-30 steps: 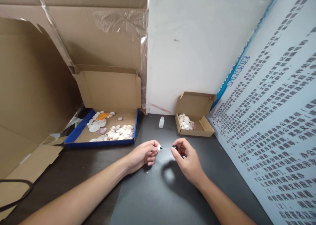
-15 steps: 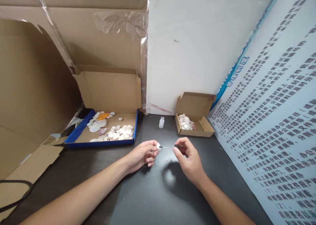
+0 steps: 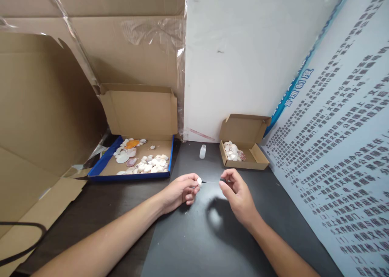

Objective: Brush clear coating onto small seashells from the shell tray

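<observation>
Between the fingertips of my left hand (image 3: 182, 192) is a small white shell (image 3: 199, 182). My right hand (image 3: 238, 194) pinches the black cap (image 3: 223, 180) of a thin brush. The clear stem of this brush runs left toward the shell, and its dark tip (image 3: 204, 182) is at the shell's edge; whether it touches I cannot tell. Both hands are above the dark mat. Behind them a small open bottle (image 3: 202, 151) stands upright, whitish and without a cap.
At the back left, an open blue-edged cardboard box (image 3: 130, 176) holds many shells, one of them orange. A smaller cardboard box (image 3: 258, 159) with shells stands at the back right. Cardboard and white panels rise behind; a printed sheet (image 3: 334, 147) borders the right. A black cable (image 3: 39, 240) lies left.
The whole view has shifted slightly, so everything appears a little farther right. The shell looks slightly turned in my left hand. Both grips are the same.
</observation>
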Motion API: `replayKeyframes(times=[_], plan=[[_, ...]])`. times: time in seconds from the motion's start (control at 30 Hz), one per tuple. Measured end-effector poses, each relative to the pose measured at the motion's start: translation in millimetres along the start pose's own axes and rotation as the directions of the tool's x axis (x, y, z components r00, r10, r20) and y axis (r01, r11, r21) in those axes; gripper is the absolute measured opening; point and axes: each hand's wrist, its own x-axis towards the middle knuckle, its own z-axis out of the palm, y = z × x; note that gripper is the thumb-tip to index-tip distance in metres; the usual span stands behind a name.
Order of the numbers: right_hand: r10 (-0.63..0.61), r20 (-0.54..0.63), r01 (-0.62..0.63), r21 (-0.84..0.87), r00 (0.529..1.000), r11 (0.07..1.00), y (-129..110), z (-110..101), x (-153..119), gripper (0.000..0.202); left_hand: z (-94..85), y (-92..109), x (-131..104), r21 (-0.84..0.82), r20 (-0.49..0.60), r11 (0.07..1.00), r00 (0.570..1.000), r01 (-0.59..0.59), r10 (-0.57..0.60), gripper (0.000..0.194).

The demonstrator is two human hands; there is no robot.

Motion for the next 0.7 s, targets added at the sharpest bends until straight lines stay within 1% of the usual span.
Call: replayKeyframes(times=[0.13, 0.23, 0.37, 0.47, 0.57, 0.7], plan=[[0.027, -0.018, -0.027, -0.013, 0.999, 1.000, 0.4, -0.5, 1.1, 0.016, -0.8, -0.6, 0.6, 0.004, 0.011, 1.000, 1.000, 0.000, 0.000, 0.007], [0.032, 0.023, -0.034, 0.076, 0.999, 0.997, 1.0, -0.8, 1.9, 0.017, -1.8, -1.7, 1.4, -0.013, 0.016, 1.000, 1.000, 0.008, -0.007, 0.008], [0.037, 0.004, -0.037, 0.018, 0.999, 0.999, 1.0, -1.0, 2.2, 0.018, -1.8, -2.1, 1.6, -0.027, 0.016, 1.000, 1.000, 0.016, -0.015, 0.008], [0.039, 0.038, -0.042, 0.081, 0.998, 0.996, 0.6, -1.1, 2.2, 0.018, -0.2, -1.4, 1.0, -0.031, 0.008, 0.999, 1.000, 0.018, -0.018, 0.009], [0.033, 0.029, -0.034, 0.018, 0.999, 0.999, 1.2, -0.5, 2.5, 0.017, 1.8, -0.3, 0.4, -0.021, 0.001, 1.000, 1.000, 0.021, -0.021, 0.009], [0.060, 0.050, -0.065, 0.114, 0.997, 0.991, 3.2, 1.2, 3.4, 0.018, 2.7, 0.1, -0.1, -0.001, -0.007, 0.999, 0.999, 0.034, -0.034, 0.010]])
